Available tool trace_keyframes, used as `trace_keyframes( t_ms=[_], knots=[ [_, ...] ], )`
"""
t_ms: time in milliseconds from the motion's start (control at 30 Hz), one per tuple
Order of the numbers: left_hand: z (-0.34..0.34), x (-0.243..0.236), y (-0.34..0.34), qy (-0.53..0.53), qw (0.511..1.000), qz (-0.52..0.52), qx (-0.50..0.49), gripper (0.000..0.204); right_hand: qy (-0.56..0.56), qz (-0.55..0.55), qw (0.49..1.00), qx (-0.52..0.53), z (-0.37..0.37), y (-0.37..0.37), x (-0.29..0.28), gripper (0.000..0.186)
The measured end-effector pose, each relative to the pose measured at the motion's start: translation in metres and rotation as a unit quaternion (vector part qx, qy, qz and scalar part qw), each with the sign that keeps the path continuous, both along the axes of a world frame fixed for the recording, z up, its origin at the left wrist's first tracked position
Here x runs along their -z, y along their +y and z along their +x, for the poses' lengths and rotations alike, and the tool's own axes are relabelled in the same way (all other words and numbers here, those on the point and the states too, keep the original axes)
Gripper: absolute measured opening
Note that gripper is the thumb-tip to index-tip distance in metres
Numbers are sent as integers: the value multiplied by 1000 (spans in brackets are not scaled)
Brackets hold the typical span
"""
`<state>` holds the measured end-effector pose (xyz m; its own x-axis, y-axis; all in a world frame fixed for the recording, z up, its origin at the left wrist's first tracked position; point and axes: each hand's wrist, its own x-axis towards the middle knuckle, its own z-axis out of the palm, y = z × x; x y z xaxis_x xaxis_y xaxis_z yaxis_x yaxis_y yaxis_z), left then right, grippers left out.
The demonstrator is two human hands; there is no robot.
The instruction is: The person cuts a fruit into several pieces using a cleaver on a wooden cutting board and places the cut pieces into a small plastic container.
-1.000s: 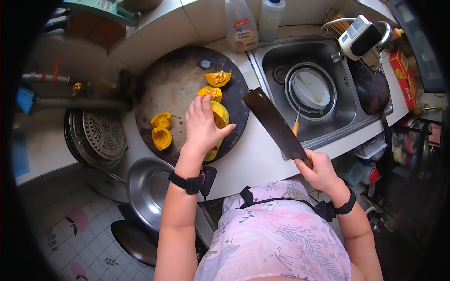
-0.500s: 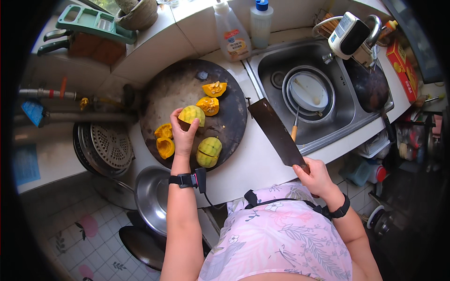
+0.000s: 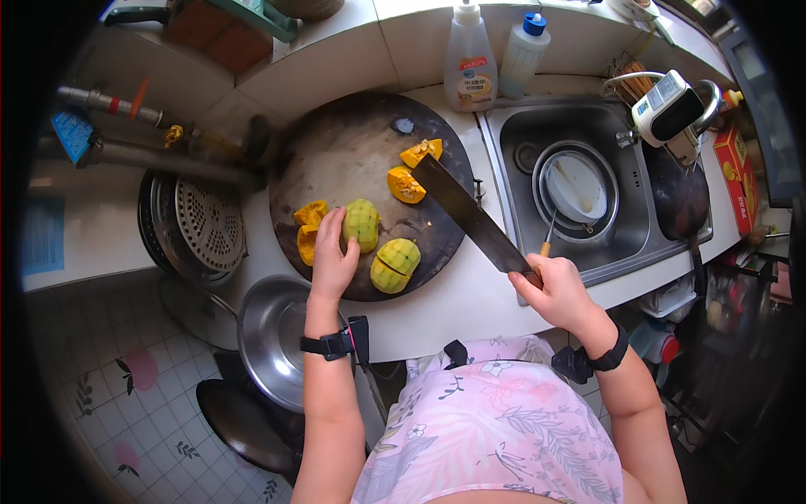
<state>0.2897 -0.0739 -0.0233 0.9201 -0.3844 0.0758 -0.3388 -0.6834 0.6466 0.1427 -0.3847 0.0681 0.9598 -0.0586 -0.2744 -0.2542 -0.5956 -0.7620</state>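
I find the left hand (image 3: 334, 259) touching a ridged, green-yellow squash chunk (image 3: 362, 225) on the round, dark board (image 3: 315, 160); pinch undeterminable. Right hand (image 3: 556, 291) clenches a broad, dark metal cleaver (image 3: 470, 220). Judged step: positioning; any cut requires left-hand clearance.

Round dark board (image 3: 336, 151) with cut squash and a cleaver (image 3: 474, 220); clock read from the board's centre, 12 at top.
At 6 o'clock: one green-yellow squash piece (image 3: 362, 225), rind up; left hand (image 3: 333, 256) at 7, fingers half-curled against its side. At 5: two more rind-up pieces (image 3: 395, 265), side by side. At 2: two orange wedges (image 3: 406, 185), seeds in. At 8: two hollowed pieces (image 3: 307, 244). At 4, off the board: right hand (image 3: 554, 290), closed round the cleaver's handle, blade angled toward 10. At 3: steel sink (image 3: 512, 139) with nested bowls (image 3: 577, 186). At 7: steel basin (image 3: 267, 336). At 9: perforated metal plate (image 3: 210, 223).
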Motion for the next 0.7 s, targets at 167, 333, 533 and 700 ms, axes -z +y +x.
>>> trace_keyframes(
  t_ms=[167,333,533,700],
  knots=[
    [-6,-10,-15,4,993,101,-55,60,3,-47,998,-40,19,4,-5,33],
    [2,-14,-34,38,999,18,9,62,-30,-82,994,-61,36,19,7,32],
    [18,-8,-14,103,955,-255,-110,37,-83,-120,985,-94,54,43,11,31],
    [60,-51,-35,76,930,-332,-137,34,-40,-124,983,-132,71,61,11,30]
  ],
)
